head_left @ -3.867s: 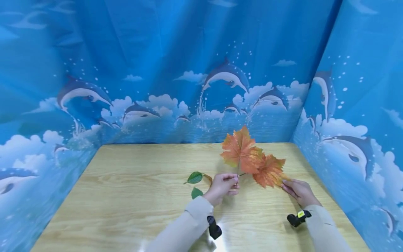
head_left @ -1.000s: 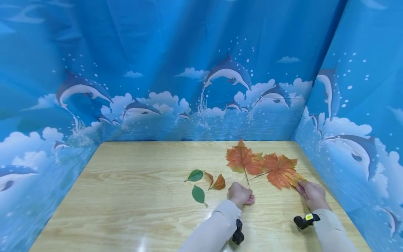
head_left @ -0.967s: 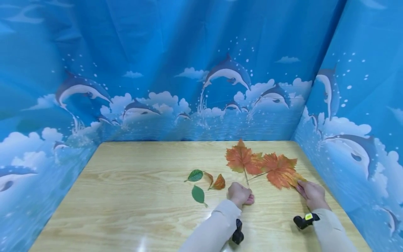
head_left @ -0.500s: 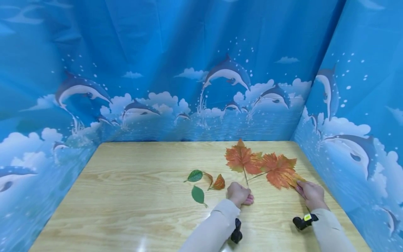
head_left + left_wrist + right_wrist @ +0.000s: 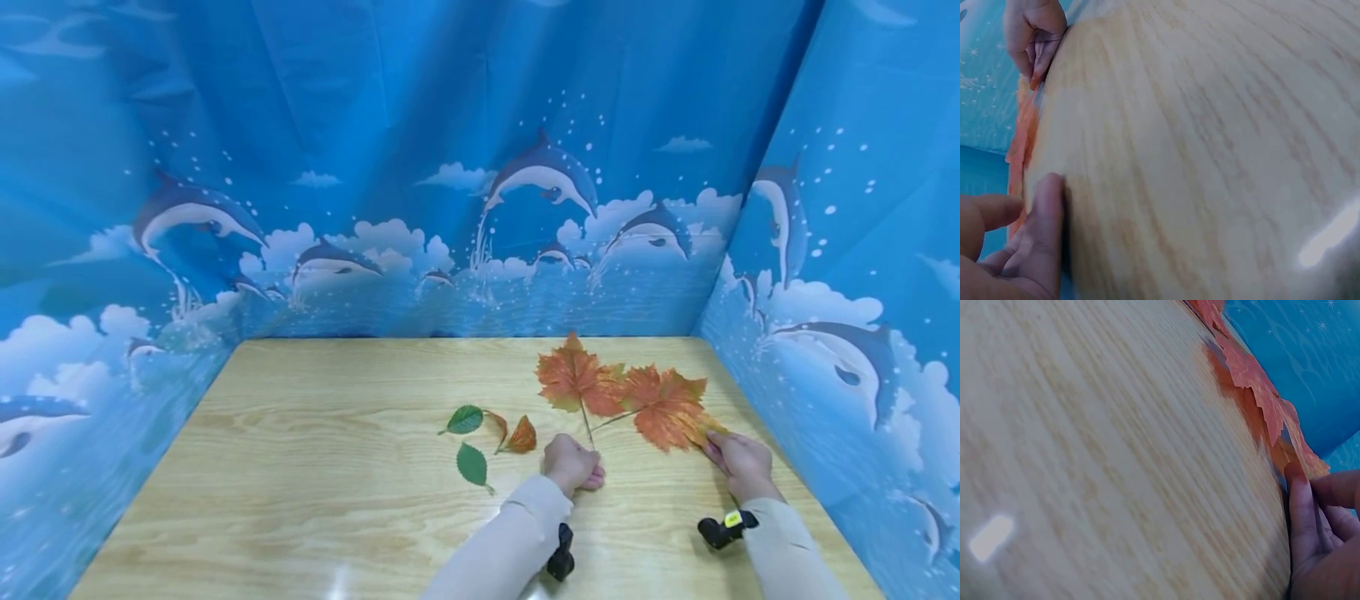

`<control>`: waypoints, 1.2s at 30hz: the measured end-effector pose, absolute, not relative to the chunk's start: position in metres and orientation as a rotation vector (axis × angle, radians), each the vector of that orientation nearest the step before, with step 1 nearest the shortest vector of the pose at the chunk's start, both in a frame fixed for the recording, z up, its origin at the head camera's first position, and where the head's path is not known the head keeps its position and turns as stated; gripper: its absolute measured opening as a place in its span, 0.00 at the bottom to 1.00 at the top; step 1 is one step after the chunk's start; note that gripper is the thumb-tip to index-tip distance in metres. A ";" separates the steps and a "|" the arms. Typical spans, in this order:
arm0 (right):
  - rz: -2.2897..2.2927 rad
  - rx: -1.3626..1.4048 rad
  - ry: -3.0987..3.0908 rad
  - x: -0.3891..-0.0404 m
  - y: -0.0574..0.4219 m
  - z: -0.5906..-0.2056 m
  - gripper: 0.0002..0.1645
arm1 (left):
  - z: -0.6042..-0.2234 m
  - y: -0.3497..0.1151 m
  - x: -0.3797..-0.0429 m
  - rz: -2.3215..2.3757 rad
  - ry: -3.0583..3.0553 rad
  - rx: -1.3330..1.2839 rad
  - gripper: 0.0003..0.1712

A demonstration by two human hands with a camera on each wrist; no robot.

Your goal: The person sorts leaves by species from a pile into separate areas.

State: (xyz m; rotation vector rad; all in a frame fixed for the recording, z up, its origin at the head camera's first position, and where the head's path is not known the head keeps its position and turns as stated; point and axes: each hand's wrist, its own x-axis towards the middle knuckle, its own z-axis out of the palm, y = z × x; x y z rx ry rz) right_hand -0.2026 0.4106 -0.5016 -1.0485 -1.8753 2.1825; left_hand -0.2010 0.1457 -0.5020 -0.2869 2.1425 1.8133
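Note:
Two large orange-red maple leaves lie towards the back right of the table, partly overlapping: a left maple leaf (image 5: 572,375) and a right maple leaf (image 5: 667,404). My left hand (image 5: 572,465) is curled at the lower end of the left leaf's thin stem, holding it low over the wood. Its grip on the stem is mostly hidden in the head view. With thumb and fingers, my right hand (image 5: 742,462) pinches the yellow tip of the right leaf. The right wrist view shows this leaf (image 5: 1260,387) edge-on, slightly raised above the tabletop.
Left of my left hand lie two small green leaves, an upper green leaf (image 5: 465,419) and a lower green leaf (image 5: 472,463). Beside them is a curled orange-brown leaf (image 5: 522,434). A blue dolphin-print curtain (image 5: 420,167) borders the wooden table (image 5: 315,467).
Since the earliest frame, the left maple leaf has come down from upright towards the table. My left hand moved right and nearer, uncovering the small leaves; my right hand shifted slightly right. Lately both stay still.

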 end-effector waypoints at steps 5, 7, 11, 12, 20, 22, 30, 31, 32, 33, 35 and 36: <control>2.175 -1.038 -1.878 -0.202 0.412 -0.503 0.27 | -0.486 0.137 -0.201 1.612 2.246 -0.076 0.11; 2.165 -1.047 -1.879 -0.203 0.413 -0.503 0.33 | -0.477 0.130 -0.202 1.518 2.268 0.036 0.12; 2.160 -1.049 -1.883 -0.203 0.415 -0.505 0.34 | -0.457 0.109 -0.208 1.416 2.250 0.227 0.11; 2.160 -1.047 -1.888 -0.203 0.415 -0.505 0.35 | -0.452 0.104 -0.210 1.415 2.232 0.258 0.10; 2.139 -1.029 -1.944 -0.202 0.414 -0.506 0.39 | -0.424 0.056 -0.229 1.372 2.349 0.354 0.17; 2.123 -1.031 -1.954 -0.201 0.413 -0.505 0.39 | -0.421 0.042 -0.234 1.383 2.420 0.343 0.17; 2.102 -1.035 -1.996 -0.200 0.409 -0.505 0.37 | -0.439 -0.025 -0.256 1.529 2.671 0.110 0.16; 2.094 -1.039 -2.004 -0.200 0.409 -0.505 0.38 | -0.445 -0.033 -0.258 1.525 2.685 0.062 0.17; 2.088 -1.045 -2.005 -0.200 0.409 -0.505 0.38 | -0.451 -0.040 -0.259 1.522 2.697 0.022 0.17; 2.086 -1.045 -2.005 -0.201 0.409 -0.505 0.38 | -0.457 -0.048 -0.260 1.526 2.697 -0.019 0.18; 2.080 -1.040 -2.002 -0.201 0.409 -0.504 0.38 | -0.467 -0.060 -0.260 1.542 2.663 -0.102 0.18; 2.079 -1.041 -1.999 -0.202 0.409 -0.504 0.39 | -0.472 -0.066 -0.259 1.552 2.640 -0.132 0.18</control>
